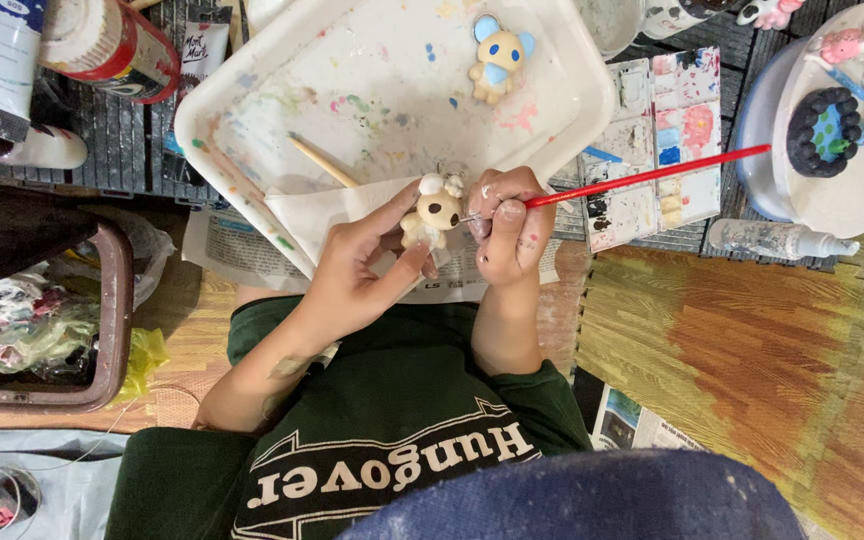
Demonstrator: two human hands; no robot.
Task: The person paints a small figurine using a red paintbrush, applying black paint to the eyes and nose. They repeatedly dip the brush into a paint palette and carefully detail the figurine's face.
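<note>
My left hand (357, 270) grips a small cream figurine (432, 215) with dark round eyes and white ears, held above my lap. My right hand (510, 228) pinches a red-handled paintbrush (652, 174), whose tip touches the figurine's face. The brush handle points right, over the paint palette (662, 140). A white square tray (392, 90) stained with paint lies just beyond both hands. On it stands another cream figurine with blue ears (498, 57), and a wooden stick (322, 162) lies near its front edge.
A round white stand (852, 180) at the right carries a black ring cake figure and small pink figurines. A clear tube (777, 238) lies below it. Paint bottles (112, 45) stand at the top left. A brown bin (42, 330) with crumpled wrappers sits at the left.
</note>
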